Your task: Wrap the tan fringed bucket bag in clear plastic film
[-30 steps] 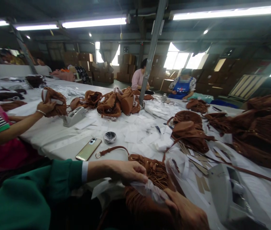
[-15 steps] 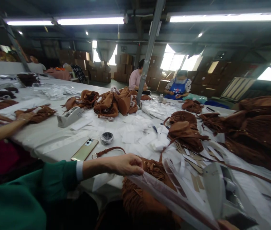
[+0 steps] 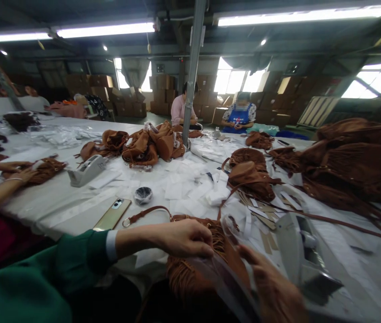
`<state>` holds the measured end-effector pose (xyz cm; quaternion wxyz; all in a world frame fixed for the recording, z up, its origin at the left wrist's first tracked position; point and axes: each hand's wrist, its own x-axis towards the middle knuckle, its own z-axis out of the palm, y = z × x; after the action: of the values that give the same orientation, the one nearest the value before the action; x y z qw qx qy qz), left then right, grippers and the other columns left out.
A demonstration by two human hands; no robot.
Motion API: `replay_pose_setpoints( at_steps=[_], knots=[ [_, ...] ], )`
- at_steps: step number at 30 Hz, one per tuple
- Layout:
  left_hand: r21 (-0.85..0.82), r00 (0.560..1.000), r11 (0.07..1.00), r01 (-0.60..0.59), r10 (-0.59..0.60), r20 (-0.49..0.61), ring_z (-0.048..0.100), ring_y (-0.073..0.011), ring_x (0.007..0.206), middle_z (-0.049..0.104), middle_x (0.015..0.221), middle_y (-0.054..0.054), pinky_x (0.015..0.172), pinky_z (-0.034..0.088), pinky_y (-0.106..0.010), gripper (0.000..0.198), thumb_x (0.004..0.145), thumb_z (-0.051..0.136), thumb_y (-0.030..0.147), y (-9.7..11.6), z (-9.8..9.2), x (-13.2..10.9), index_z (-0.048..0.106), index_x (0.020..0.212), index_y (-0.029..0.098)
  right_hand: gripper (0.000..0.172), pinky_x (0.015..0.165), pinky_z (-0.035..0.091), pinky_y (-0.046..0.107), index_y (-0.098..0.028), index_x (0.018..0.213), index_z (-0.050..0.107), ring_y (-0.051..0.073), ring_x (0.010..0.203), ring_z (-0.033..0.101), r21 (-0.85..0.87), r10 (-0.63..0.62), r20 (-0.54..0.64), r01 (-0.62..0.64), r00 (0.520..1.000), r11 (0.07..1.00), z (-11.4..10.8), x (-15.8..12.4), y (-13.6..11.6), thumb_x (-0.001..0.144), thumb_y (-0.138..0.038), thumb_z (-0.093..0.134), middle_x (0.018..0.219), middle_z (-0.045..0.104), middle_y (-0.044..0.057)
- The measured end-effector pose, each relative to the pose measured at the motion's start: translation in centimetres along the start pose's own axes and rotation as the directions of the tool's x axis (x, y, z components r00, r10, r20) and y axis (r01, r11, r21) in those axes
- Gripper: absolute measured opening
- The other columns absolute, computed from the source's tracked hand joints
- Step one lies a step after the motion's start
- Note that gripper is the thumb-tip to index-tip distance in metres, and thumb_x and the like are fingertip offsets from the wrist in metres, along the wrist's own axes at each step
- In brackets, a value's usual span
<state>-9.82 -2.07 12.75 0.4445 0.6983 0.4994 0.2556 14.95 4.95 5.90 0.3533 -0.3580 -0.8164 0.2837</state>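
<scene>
We have a brown fringed bag [image 3: 190, 278] at the near edge of the bench [image 3: 59, 197], right in front of us, and it is the landmark for all that follows. Our left hand [image 3: 185, 237] rests on top of it, with the fingers curled and pinched together on the edge of a clear plastic film [image 3: 225, 280] that lies across the fringe. Our right hand [image 3: 271, 287] is at the bag's right side, against the same film. It is blurred, so we cannot tell whether its fingers are clamped on the film or only pressed to it.

We judge that the work in hand is laying this film over the bag. The film is thin and slack, so handling it further calls for both hands to keep it taut and clear of the fringe.

The bag's strap [image 3: 143, 214] loops out to its left, towards a gold phone [image 3: 112, 214]. A grey tape dispenser [image 3: 303, 255] stands just to its right. Far to its left, a co-worker's hand [image 3: 18, 175] rests on another fringed bag [image 3: 47, 167] (not ours).
</scene>
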Motion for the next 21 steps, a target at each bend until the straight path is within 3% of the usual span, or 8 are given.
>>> replay_pose_setpoints(
  at_steps=[5, 7, 9, 11, 13, 16, 19, 21],
  knots=[
    [0.153, 0.996, 0.985, -0.084, 0.087, -0.015, 0.056, -0.0134, 0.067, 0.062, 0.071, 0.0, 0.063, 0.041, -0.02, 0.014, 0.086, 0.055, 0.024, 0.6, 1.1, 0.6, 0.067, 0.082, 0.016, 0.044, 0.079, 0.055, 0.027, -0.018, 0.111, 0.068, 0.025, 0.095, 0.068, 0.253, 0.017, 0.37, -0.119, 0.929, 0.96, 4.4, 0.6, -5.2, 0.086, -0.052, 0.054, 0.104, 0.072, 0.008],
    [0.252, 0.972, 0.964, -0.085, 0.136, -0.19, 0.059, -0.0161, 0.076, 0.064, 0.079, -0.003, 0.07, 0.042, -0.022, 0.013, 0.085, 0.057, 0.026, 0.2, 0.9, -0.7, 0.067, 0.083, 0.018, 0.039, 0.073, 0.055, 0.023, -0.019, 0.099, 0.072, 0.022, 0.085, 0.069, 0.266, 0.081, 0.379, -0.192, 0.922, 0.945, 4.3, 0.2, -4.1, 0.086, -0.051, 0.055, 0.093, 0.075, 0.005],
    [0.251, 0.886, 0.968, -0.019, 0.132, -0.444, 0.057, -0.0167, 0.078, 0.063, 0.078, -0.004, 0.072, 0.042, -0.024, 0.019, 0.087, 0.057, 0.032, -0.4, 0.8, -2.4, 0.066, 0.079, 0.017, 0.036, 0.069, 0.054, 0.021, -0.02, 0.09, 0.074, 0.021, 0.079, 0.07, 0.273, 0.162, 0.325, -0.256, 0.932, 0.927, 3.8, -0.3, -2.8, 0.085, -0.052, 0.058, 0.084, 0.075, 0.003],
    [0.071, 0.839, 0.993, 0.089, -0.036, -0.543, 0.052, -0.0137, 0.062, 0.057, 0.063, -0.002, 0.06, 0.039, -0.022, 0.038, 0.09, 0.05, 0.044, -1.3, 1.5, -4.0, 0.062, 0.068, 0.015, 0.036, 0.069, 0.054, 0.021, -0.021, 0.086, 0.074, 0.021, 0.076, 0.07, 0.288, 0.22, 0.256, -0.291, 0.941, 0.912, 3.4, -0.5, -2.2, 0.081, -0.054, 0.061, 0.081, 0.075, 0.002],
    [-0.214, 0.905, 0.956, 0.2, -0.264, -0.333, 0.045, -0.0104, 0.047, 0.052, 0.051, 0.0, 0.047, 0.032, -0.02, 0.053, 0.089, 0.045, 0.057, -2.4, 2.8, -5.1, 0.059, 0.061, 0.014, 0.037, 0.069, 0.055, 0.021, -0.021, 0.085, 0.075, 0.021, 0.075, 0.07, 0.309, 0.247, 0.213, -0.305, 0.945, 0.901, 3.4, -0.6, -2.4, 0.079, -0.055, 0.064, 0.08, 0.075, 0.002],
    [-0.646, 0.934, 0.727, 0.233, -0.352, -0.06, 0.057, -0.0127, 0.056, 0.065, 0.069, -0.006, 0.054, 0.042, -0.02, 0.056, 0.084, 0.048, 0.065, -4.1, 4.9, -5.2, 0.066, 0.078, 0.013, 0.036, 0.064, 0.054, 0.019, -0.021, 0.082, 0.075, 0.02, 0.072, 0.069, 0.337, 0.24, 0.193, -0.294, 0.951, 0.894, 4.1, -0.6, -3.8, 0.077, -0.056, 0.065, 0.077, 0.074, 0.001],
    [-0.905, 0.842, 0.419, -0.072, -0.461, -0.28, 0.066, -0.0178, 0.075, 0.07, 0.088, -0.01, 0.069, 0.051, -0.027, 0.048, 0.087, 0.05, 0.058, -5.3, 5.4, -4.2, 0.062, 0.106, 0.015, 0.035, 0.063, 0.052, 0.017, -0.022, 0.08, 0.075, 0.018, 0.07, 0.068, 0.346, 0.191, 0.228, -0.263, 0.955, 0.901, 5.1, -0.7, -4.7, 0.078, -0.056, 0.064, 0.074, 0.074, 0.0],
    [-0.907, 0.739, 0.345, -0.241, -0.541, -0.402, 0.067, -0.0198, 0.075, 0.071, 0.09, -0.011, 0.07, 0.053, -0.03, 0.04, 0.091, 0.049, 0.048, -5.6, 4.8, -3.5, 0.059, 0.111, 0.015, 0.034, 0.064, 0.052, 0.017, -0.023, 0.081, 0.075, 0.017, 0.069, 0.068, 0.33, 0.182, 0.251, -0.261, 0.951, 0.907, 5.5, -0.9, -4.6, 0.078, -0.055, 0.064, 0.074, 0.073, -0.001]
  ],
)
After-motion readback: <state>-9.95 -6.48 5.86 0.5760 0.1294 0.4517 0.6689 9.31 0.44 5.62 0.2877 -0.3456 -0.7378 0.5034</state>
